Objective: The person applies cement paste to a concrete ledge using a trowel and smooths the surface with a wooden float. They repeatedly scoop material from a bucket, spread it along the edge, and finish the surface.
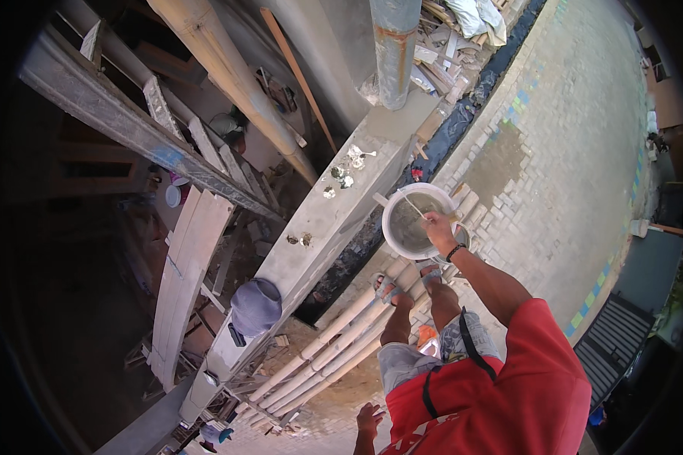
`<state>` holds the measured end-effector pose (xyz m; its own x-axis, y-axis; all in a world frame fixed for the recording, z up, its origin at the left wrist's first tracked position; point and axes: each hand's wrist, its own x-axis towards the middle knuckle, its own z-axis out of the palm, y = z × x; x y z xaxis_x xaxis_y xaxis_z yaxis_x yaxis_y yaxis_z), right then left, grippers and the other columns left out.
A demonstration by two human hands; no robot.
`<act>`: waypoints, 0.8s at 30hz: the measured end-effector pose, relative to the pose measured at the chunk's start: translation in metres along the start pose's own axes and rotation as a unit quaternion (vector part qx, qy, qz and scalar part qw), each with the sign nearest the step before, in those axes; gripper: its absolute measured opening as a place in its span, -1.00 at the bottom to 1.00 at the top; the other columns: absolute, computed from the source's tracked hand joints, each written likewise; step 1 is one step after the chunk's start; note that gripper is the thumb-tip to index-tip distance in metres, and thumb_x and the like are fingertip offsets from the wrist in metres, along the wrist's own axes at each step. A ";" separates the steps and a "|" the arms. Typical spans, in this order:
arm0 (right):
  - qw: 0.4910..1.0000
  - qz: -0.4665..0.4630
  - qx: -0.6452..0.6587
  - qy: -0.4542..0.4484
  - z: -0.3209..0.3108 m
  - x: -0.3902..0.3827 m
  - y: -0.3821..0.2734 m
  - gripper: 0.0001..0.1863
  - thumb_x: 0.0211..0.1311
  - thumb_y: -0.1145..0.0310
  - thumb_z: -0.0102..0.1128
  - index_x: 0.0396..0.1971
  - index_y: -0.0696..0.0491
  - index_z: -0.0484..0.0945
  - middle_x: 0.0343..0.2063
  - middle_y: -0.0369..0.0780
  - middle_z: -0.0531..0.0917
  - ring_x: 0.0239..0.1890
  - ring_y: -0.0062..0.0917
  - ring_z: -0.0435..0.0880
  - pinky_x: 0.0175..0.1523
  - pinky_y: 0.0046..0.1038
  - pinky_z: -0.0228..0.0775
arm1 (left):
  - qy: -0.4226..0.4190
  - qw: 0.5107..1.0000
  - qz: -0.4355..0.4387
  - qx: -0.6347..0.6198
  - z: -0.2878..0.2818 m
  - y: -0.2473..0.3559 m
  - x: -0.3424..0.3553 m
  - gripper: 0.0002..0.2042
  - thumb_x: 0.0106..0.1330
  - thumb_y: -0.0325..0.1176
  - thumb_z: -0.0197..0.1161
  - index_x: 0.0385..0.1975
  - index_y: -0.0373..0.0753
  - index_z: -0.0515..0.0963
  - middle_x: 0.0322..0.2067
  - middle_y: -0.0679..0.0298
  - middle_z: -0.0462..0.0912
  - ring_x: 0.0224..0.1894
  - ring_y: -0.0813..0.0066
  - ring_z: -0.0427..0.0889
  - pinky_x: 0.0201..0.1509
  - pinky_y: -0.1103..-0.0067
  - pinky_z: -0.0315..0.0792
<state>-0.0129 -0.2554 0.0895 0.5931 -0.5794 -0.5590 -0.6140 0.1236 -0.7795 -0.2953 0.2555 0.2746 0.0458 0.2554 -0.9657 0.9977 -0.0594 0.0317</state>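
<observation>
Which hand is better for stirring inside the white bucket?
Probably the right hand: it holds a thin pale stick over the white bucket. The left hand is farther away.

Two bare hands, one left hand and one right hand, appear with one slender stick and one pale-rimmed bucket at a paved roadside. Two sandals, one dark wristband and one red shirt are visible, as are one gray hat, one concrete ledge, one upright metal post and one orange-brown rod. At least three bamboo poles lie near two feet; scrap wood pieces are too jumbled to count.
</observation>
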 end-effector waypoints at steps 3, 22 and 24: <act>1.000 0.007 0.009 -0.007 0.023 0.018 0.004 -0.75 0.03 0.42 0.19 -0.28 0.21 0.60 -0.56 -0.10 0.64 -0.48 -0.42 0.64 -0.32 -0.39 0.43 | 0.042 0.998 0.054 0.017 0.002 0.014 0.017 -0.57 0.39 -0.19 0.03 0.20 -0.18 0.28 0.08 0.01 0.51 -0.18 0.18 0.69 -0.18 0.37 0.47; 0.994 -0.100 -0.028 -0.042 0.095 0.130 0.093 -0.62 0.11 0.38 0.19 -0.04 0.15 0.55 -0.51 -0.08 0.63 -0.43 -0.38 0.62 -0.25 -0.40 0.42 | -0.172 0.937 0.300 -0.044 0.275 0.259 0.207 -0.45 0.37 -0.17 0.15 0.24 -0.33 0.17 0.14 0.01 0.42 -0.01 0.23 0.56 0.16 0.35 0.39; 0.993 -0.099 -0.003 -0.063 0.093 0.136 0.098 -0.62 0.11 0.39 0.20 -0.02 0.13 0.54 -0.54 -0.14 0.61 -0.50 -0.47 0.58 -0.30 -0.43 0.40 | -0.153 0.952 0.262 -0.040 0.309 0.266 0.238 -0.33 0.35 -0.11 0.17 0.32 -0.28 0.05 0.24 0.03 0.30 0.09 0.19 0.49 0.19 0.31 0.35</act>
<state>0.0562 -0.2471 -0.0889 0.7623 -0.4872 -0.4260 -0.4816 0.0128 -0.8763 -0.0340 0.0024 -0.0260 0.5347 -0.0836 -0.8409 0.8424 -0.0250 0.5382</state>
